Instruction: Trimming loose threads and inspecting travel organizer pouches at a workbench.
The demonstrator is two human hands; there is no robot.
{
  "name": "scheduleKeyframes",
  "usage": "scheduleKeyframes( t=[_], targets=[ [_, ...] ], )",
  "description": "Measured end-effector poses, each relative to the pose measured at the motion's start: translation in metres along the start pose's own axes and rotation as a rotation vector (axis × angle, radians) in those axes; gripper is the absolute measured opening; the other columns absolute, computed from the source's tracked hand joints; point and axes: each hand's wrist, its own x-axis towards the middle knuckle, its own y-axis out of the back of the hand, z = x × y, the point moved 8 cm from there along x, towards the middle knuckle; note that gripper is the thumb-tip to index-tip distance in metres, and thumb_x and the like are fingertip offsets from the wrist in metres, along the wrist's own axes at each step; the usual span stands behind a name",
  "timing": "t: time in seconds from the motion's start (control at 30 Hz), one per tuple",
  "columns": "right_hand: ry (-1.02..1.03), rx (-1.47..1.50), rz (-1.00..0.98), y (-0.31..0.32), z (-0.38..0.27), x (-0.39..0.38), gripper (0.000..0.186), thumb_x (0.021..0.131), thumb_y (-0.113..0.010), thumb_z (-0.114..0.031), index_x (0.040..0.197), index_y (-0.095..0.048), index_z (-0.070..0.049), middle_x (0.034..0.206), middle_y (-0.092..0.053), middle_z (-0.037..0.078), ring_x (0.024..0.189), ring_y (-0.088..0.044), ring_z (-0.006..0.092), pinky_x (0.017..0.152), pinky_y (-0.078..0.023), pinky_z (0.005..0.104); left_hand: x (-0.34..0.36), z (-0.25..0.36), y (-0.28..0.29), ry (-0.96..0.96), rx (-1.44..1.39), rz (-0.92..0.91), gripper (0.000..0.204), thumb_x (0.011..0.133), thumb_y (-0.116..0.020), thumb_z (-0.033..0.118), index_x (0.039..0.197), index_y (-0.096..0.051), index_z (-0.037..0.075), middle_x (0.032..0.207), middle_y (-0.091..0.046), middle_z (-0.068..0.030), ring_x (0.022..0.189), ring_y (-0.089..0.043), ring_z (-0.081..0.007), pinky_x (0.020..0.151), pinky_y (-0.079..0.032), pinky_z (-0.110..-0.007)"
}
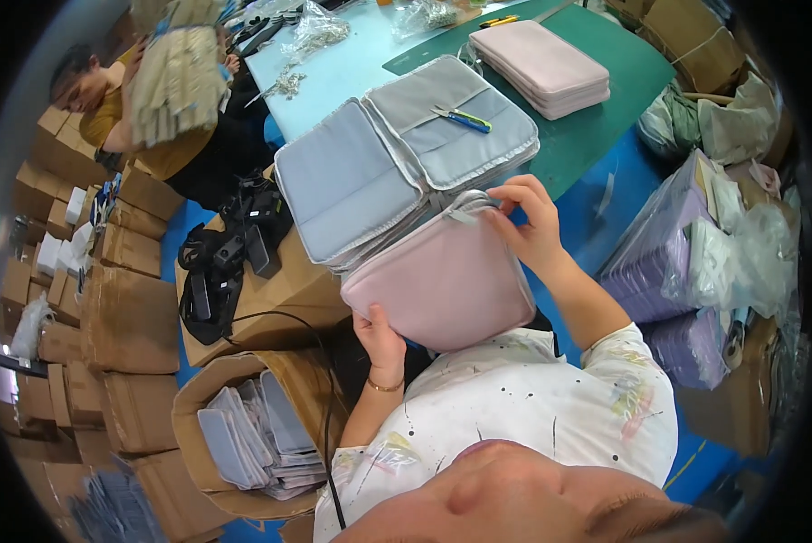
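Note:
A pink padded zip case [442, 281] is tilted in front of me, over the table's near edge. My left hand [380, 342] grips its lower left edge, thumb on the front. At its upper right corner, the fingers of my right hand [525, 217] pinch the zipper edge, where a bit of grey lining shows. Just beyond lie two stacks of grey padded cases, a left stack [347, 176] and a right stack [455, 109]. Blue-and-green thread snips [467, 120] rest on the right stack.
Pink cases [541, 63] are stacked on the green mat [627, 100]. A carton [189, 425] of grey cases stands at lower left, near a black camera rig [234, 253] on cardboard. Wrapped purple bundles [659, 244] stand right. A person [143, 118] carries a bundle at far left.

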Motion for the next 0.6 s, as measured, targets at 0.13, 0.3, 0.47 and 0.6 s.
scheduleKeyframes(
  t=[0.13,0.3,0.47,0.6],
  targets=[
    [0.047,-0.087,0.000,-0.009,0.003,-0.004,0.022,0.073,-0.073,-0.002,0.093,-0.065,-0.004,0.085,-0.062,0.009,0.068,-0.061,0.0204,0.058,-0.050,0.0288,0.009,0.018,-0.007,-0.165,0.305,-0.025,0.043,0.089,-0.063,0.020,0.123,-0.048,-0.002,0.118,-0.055,-0.0107,0.107,-0.052,-0.0207,0.095,-0.041,-0.036],
    [0.190,-0.239,-0.118,-0.025,-0.009,-0.018,0.023,0.070,-0.072,-0.004,0.092,-0.066,-0.007,0.083,-0.062,0.009,0.070,-0.062,0.0249,0.058,-0.051,0.0314,0.017,0.073,-0.084,-0.844,1.596,-0.280,0.047,0.086,-0.061,0.038,0.121,-0.053,0.006,0.103,-0.055,-0.0125,0.098,-0.053,-0.0316,0.088,-0.038,-0.043],
    [-0.113,-0.037,-0.029,-0.033,-0.017,-0.041,0.002,0.083,-0.059,-0.006,0.083,-0.059,-0.004,0.087,-0.050,0.010,0.079,-0.049,0.0237,0.068,-0.042,0.0301,0.010,0.050,-0.114,-0.869,1.428,-0.428,0.042,0.090,-0.050,0.046,0.099,-0.056,0.005,0.088,-0.055,-0.0094,0.083,-0.052,-0.0290,0.076,-0.038,-0.042],
    [-0.483,0.387,0.057,-0.034,0.003,-0.080,0.017,0.090,-0.049,-0.007,0.076,-0.052,-0.001,0.097,-0.044,0.008,0.084,-0.042,0.0183,0.075,-0.036,0.0280,0.005,0.051,-0.123,-0.920,1.343,-0.458,0.045,0.088,-0.051,0.051,0.071,-0.049,0.009,0.067,-0.043,-0.0055,0.063,-0.045,-0.0248,0.060,-0.032,-0.037]
  ],
)
